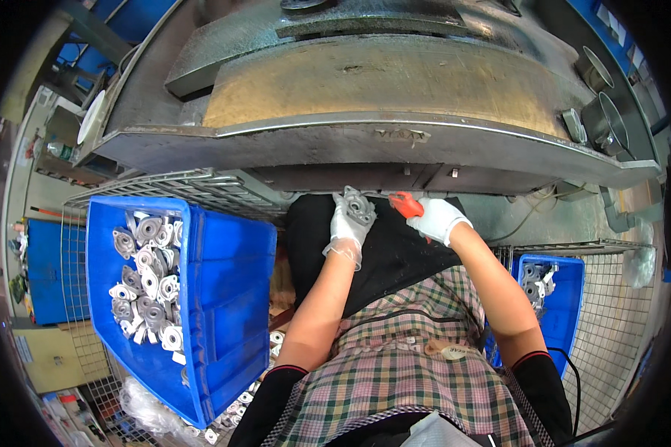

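A grey metal casting (359, 208) with a round centre and flanged ends is gripped in my left hand (348, 226), which wears a white glove. My right hand (436, 219), gloved in white too, is closed around an orange-red tool (407, 204); its exact kind cannot be made out. The tool's end points toward the casting, with a small gap between them. Both hands are over my lap, in front of the metal bench's front edge. A large blue bin (227, 298) at my left holds many similar metal castings (149, 281).
The metal workbench (395, 149) with a brown board (395, 78) spans the far side. Metal cups (605, 123) stand at its right end. A smaller blue bin (570, 298) with castings sits at my right, beside wire mesh (611, 328). More castings lie below the left bin.
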{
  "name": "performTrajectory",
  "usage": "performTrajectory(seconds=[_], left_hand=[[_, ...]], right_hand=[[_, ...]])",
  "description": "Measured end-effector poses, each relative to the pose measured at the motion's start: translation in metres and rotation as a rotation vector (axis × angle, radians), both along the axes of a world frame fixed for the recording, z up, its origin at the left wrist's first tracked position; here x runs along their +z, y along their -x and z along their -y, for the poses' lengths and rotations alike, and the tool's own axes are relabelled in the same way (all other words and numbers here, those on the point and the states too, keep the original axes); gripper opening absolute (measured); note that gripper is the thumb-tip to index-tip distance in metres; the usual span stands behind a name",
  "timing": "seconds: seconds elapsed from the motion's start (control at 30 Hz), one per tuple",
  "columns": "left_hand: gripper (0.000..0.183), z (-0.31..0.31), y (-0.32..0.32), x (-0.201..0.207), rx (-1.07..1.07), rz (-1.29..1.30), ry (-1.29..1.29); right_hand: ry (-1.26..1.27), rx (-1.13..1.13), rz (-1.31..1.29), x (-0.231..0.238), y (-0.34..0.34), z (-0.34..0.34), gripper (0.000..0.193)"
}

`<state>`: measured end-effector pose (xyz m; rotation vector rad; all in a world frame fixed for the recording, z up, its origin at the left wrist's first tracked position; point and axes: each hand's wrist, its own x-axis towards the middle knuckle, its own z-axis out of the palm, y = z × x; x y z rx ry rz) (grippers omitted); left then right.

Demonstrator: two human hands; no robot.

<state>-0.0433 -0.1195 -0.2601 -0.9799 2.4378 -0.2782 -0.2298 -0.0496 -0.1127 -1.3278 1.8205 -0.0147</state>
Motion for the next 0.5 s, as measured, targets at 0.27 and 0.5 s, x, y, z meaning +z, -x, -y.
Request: performTrajectory(seconds=[0.27, 0.5], left_hand=[[0.052, 0.001, 0.010, 0.012, -1.487, 1.941, 1.518], [0.055, 0.011, -0.009, -0.115, -0.690, 2.947, 1.867]], right_hand=[[0.029, 0.006, -0.059, -0.016, 0.004, 0.019, 0.037], [0.026, 0.023, -0.051, -0.020, -0.005, 0.026, 0.038]])
